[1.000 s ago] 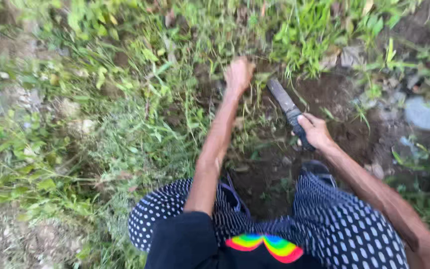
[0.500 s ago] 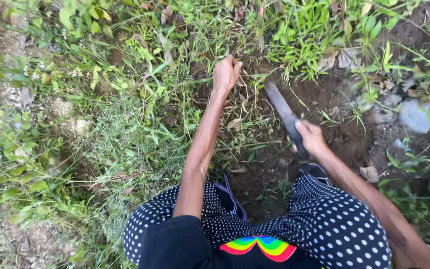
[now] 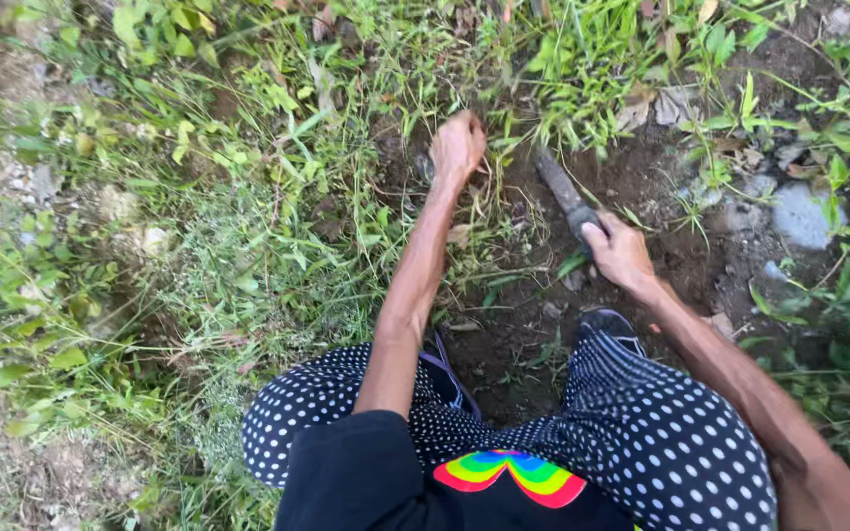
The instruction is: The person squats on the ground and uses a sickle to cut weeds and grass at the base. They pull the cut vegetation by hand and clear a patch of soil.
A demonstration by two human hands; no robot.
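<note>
Fingers of the left hand [image 3: 457, 147] were curled into a fist around a clump of grass [image 3: 415, 93], gripping the stems just above the soil at the left edge of the bare dirt patch [image 3: 533, 324]. Left of that patch, weeds and grass [image 3: 248, 226] covered the ground, with a few pale stones [image 3: 145, 239] showing among them, well apart from the patch. The left forearm ran down from the fist along the patch's left side toward a knee in dark trousers with white polka dots [image 3: 681, 442].

Over the patch itself, just right of the left fist, lay the blade of a knife [image 3: 561, 187], dark and dirt-stained, its tip pointing up and to the left toward the base of the green tuft at the patch's far edge. The right hand [image 3: 620, 254] was clamped shut on the knife's handle, thumb on top, so the handle was almost wholly hidden. A dark shoe [image 3: 610, 324] stood on the patch, just below that hand, near side.

Right of the patch, a grey flat stone [image 3: 804, 214] sat in the earth, with leafy weeds around and beyond it.
</note>
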